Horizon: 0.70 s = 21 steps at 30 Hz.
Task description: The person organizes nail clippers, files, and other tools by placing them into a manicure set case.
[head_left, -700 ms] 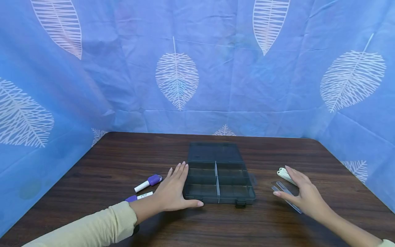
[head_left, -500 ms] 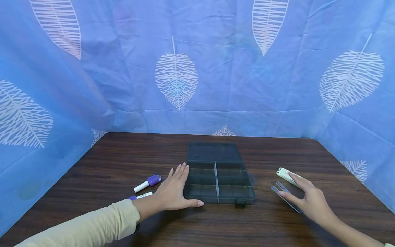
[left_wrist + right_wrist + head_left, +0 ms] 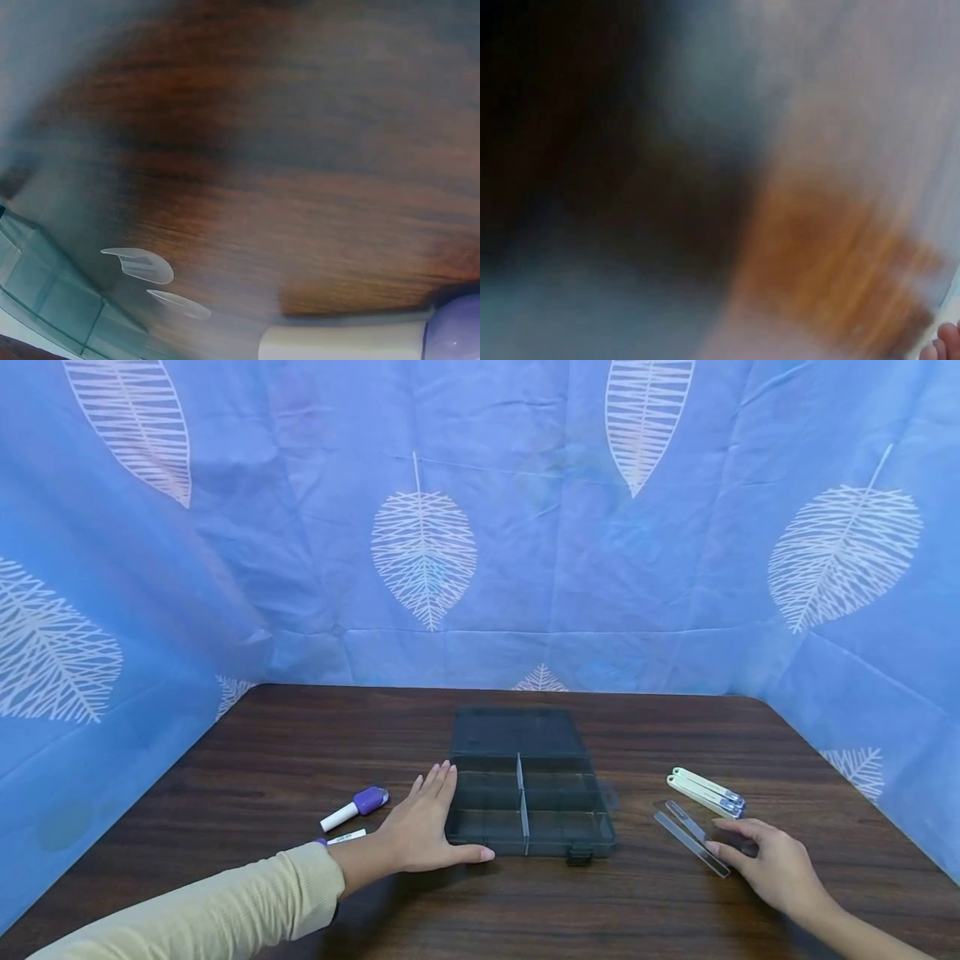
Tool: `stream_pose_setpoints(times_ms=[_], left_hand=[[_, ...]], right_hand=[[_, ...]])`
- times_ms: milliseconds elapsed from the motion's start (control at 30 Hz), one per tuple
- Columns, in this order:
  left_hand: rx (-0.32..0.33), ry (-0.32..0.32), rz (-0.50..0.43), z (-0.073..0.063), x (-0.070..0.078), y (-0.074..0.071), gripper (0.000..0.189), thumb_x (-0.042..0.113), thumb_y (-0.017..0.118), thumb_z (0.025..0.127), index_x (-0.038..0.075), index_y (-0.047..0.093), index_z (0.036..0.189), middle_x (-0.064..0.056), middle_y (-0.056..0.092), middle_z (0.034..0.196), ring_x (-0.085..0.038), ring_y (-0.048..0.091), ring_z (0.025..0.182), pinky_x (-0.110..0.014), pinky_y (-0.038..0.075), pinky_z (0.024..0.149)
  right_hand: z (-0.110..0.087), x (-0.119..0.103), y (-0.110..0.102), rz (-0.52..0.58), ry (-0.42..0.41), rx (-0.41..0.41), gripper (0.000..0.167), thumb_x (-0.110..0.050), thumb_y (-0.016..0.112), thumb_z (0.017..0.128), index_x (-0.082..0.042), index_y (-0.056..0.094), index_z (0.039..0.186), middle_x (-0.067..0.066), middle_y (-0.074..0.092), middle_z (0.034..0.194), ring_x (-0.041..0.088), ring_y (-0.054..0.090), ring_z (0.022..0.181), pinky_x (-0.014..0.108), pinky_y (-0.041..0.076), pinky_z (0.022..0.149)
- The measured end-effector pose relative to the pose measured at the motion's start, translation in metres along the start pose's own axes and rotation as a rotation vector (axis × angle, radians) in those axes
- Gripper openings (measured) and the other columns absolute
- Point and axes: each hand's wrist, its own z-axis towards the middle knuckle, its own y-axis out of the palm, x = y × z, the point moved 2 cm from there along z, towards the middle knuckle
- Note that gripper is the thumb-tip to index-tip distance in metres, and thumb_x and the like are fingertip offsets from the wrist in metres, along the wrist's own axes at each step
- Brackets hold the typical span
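Your right hand (image 3: 776, 864) is curving close to two clear strips (image 3: 692, 845) at right; I cannot tell if it is pinching. Your left hand (image 3: 420, 831), straight-fingered, holding nothing, is lying along the box's (image 3: 551, 846) left side. Strips, bottles (image 3: 355, 808) at left and clippers (image 3: 705, 792) farther right are lying outside, so work is probably just beginning; inside, only dividers (image 3: 523, 818) are showing.

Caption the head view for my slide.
Left hand beside an open, divided case; right hand at slender clear strips, near pale green nail clippers.

I get even light, the wood-grain table (image 3: 555, 906) shadowed toward seven o'clock; both wrist views blur, the right blackened toward ten.
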Motion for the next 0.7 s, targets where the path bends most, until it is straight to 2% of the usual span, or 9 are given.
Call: stream_pose_setpoints(times_ms=[133, 433, 700], left_hand=[[-0.002, -0.006, -0.003, -0.001, -0.001, 0.0, 0.113, 0.074, 0.054, 0.073, 0.0, 0.013, 0.148, -0.017, 0.011, 0.156, -0.031, 0.011, 0.144, -0.048, 0.015, 0.116], [0.004, -0.013, -0.006, -0.002, -0.004, -0.002, 0.112, 0.072, 0.055, 0.074, -0.002, 0.013, 0.147, -0.018, 0.011, 0.155, -0.032, 0.01, 0.144, -0.048, 0.015, 0.116], [0.001, -0.013, -0.02, -0.004, -0.004, 0.0, 0.112, 0.072, 0.055, 0.074, -0.003, 0.013, 0.147, -0.02, 0.01, 0.155, -0.033, 0.01, 0.144, -0.049, 0.015, 0.116]], right_hand=[[0.003, 0.0, 0.001, -0.008, 0.022, -0.048, 0.033, -0.016, 0.073, 0.078, 0.005, 0.067, 0.103, 0.023, 0.065, 0.1, 0.024, 0.062, 0.072, 0.033, 0.049, 0.058], [0.006, 0.001, 0.002, -0.003, 0.049, -0.105, 0.031, -0.011, 0.07, 0.079, 0.007, 0.066, 0.103, 0.027, 0.062, 0.101, 0.041, 0.061, 0.087, 0.049, 0.05, 0.07], [0.004, 0.01, -0.002, -0.045, 0.07, -0.117, 0.03, -0.015, 0.071, 0.079, 0.007, 0.067, 0.099, 0.027, 0.062, 0.096, 0.038, 0.061, 0.081, 0.048, 0.049, 0.067]])
